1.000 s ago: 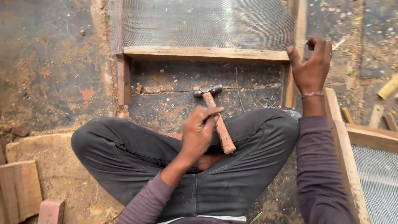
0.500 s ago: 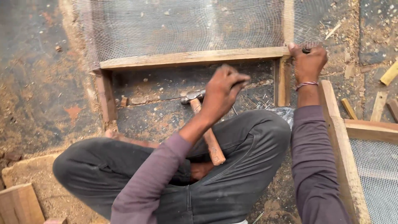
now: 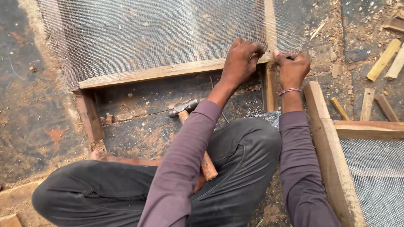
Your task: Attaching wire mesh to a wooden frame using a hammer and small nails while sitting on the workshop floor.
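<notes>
**A:** Where are the two hands?

**B:** Both are at the right end of the near rail of the wooden frame, side by side at the corner where that rail meets the upright piece. The left hand has its fingers curled down over the wire mesh and the rail's edge. The right hand is just to its right, fist-like, pinching the mesh edge at the corner.

**A:** How tight is each grip?

**B:** Both are closed. The left grip presses and grips the mesh against the wood; the right grip is clenched on the mesh rim, with a thin bracelet on the wrist. Whether a nail or staple sits between the fingers I cannot tell.

**A:** And the mesh itself?

**B:** It is spread over the frame, which lies flat on the floor, reaching from the far left to past the right upright, its edge frayed along the near rail.

**A:** Anything else close by?

**B:** A hammer lies untouched, its metal head on the floor inside the frame and its wooden handle resting over the person's crossed legs. A small heap of nails sits by the right knee. On the right lies a second meshed frame, with wood offcuts scattered beyond it.
</notes>
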